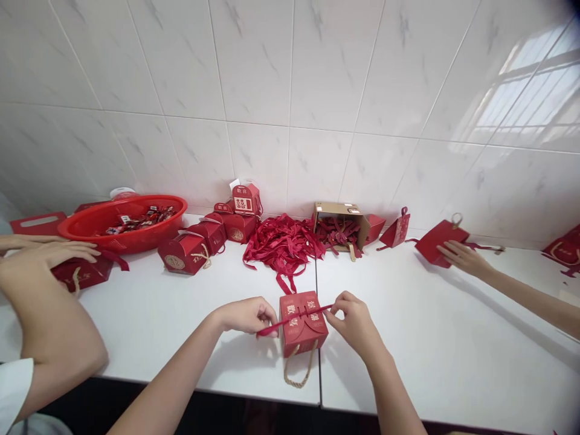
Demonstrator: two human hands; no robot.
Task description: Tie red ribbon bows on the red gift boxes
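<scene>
Lower centre: our left hand (254, 315) and right hand (354, 321) are pinching a crimson fabric ribbon (290, 319) across a red cardboard box (308, 333), apparently tensioning; knotting likely requires crossing ends.

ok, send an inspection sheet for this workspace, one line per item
Surface: white table, dark seam running back to front.
Job's things: red box, rope handle toward the near edge; ribbon across its top.
Clutter: ribbon pile, cardboard box holding ribbons, red basket with small wrapped items, other red boxes.
Grips: left grip pinches ribbon left of the box, right grip right of it.
Cables: nothing seen.
Surroundings: tiled wall behind; one co-worker's arm at left, another's arm at right.
</scene>
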